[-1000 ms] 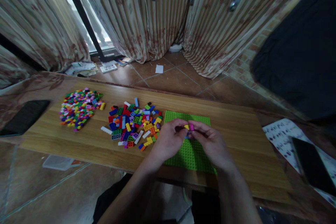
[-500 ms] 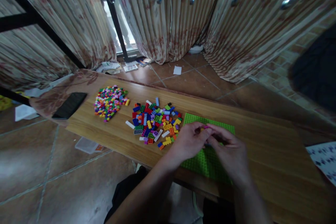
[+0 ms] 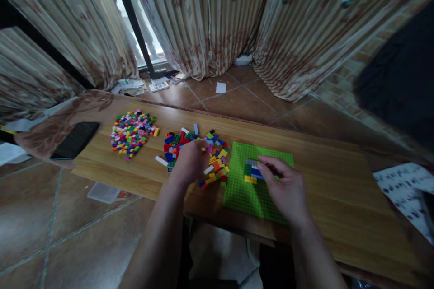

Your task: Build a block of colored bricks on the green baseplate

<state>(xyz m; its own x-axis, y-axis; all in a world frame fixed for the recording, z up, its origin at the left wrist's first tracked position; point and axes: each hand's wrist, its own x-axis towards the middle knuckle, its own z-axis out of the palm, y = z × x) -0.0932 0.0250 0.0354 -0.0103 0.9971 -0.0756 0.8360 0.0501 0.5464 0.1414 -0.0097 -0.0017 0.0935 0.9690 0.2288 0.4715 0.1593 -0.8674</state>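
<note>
My left hand (image 3: 192, 159) reaches over the pile of larger toy bricks (image 3: 213, 174), its fingers curled down among them. Pink and purple bricks show beside its fingertips, but I cannot see whether it grips one. On the right, my right hand (image 3: 284, 186) is above the green baseplate (image 3: 239, 196), thumb and forefinger pinched together. The pinch is at the right side of a small block of joined bricks (image 3: 252, 170) in grey, green, blue, white and yellow. What is between those fingertips is hidden, and the right end of the block is behind the hand.
A pile of smaller bricks (image 3: 133, 133) lies farther left on the wooden table (image 3: 332, 180). A dark tablet or phone (image 3: 75, 140) rests at its left end. A printed sheet (image 3: 403, 198) is at the right, and a clear plastic tray (image 3: 103, 193) sits on the floor.
My hands were together over the baseplate around a small pink piece. Now my left hand has moved left to the brick pile, and the joined bricks have come into view by my right hand.
</note>
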